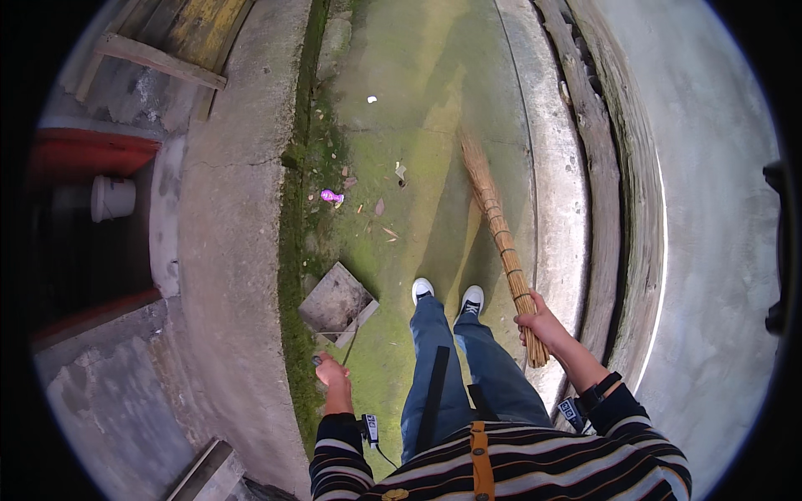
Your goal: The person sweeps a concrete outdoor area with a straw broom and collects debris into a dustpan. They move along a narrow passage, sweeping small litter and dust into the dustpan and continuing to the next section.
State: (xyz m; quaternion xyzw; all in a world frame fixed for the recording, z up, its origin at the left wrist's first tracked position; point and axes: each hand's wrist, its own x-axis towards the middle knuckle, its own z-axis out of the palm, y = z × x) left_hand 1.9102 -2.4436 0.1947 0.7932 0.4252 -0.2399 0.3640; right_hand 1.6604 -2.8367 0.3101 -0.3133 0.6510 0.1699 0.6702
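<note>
My right hand (540, 320) grips a bundled straw broom (506, 250) near its butt end. Its bristles reach forward and to the left and look slightly blurred. Wire-like bands bind the handle at several points. On the left, my left hand (332, 371) is closed around the handle of a metal dustpan (337, 299), which sits low over the mossy ground, left of my shoes. Dirt marks the pan's inside. Ahead of the pan lie a purple wrapper (332, 196), a dry leaf (380, 207), a pale scrap (400, 170) and a white scrap (372, 99).
A mossy gutter (293, 219) runs along a raised concrete ledge (235, 232) on the left. Beyond it, a white bucket (113, 198) stands in a dark opening. Long weathered timbers (595, 163) lie at right, beside a plain grey surface (708, 206).
</note>
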